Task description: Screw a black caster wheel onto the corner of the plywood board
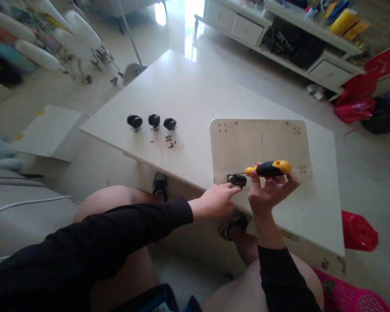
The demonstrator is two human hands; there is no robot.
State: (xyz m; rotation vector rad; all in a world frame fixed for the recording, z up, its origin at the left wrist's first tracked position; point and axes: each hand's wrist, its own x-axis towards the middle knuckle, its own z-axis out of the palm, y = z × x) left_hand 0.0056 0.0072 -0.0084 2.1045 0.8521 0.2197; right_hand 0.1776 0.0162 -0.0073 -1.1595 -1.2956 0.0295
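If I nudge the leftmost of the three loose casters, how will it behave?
The leftmost caster sits wheel-up on its metal plate, so it will probably slide rather than roll. The bulky black wheel above that smaller plate looks top-heavy, so a high push may tip it. The tabletop looks smooth, so expect little grip.

Board [256,147] on table [191,95] — casters [154,120] left — screws [170,144] before casters.

Pink basket [354,299] cut off at btm, white-padded frame [82,29] blurry, screws [170,142] too sm for detail
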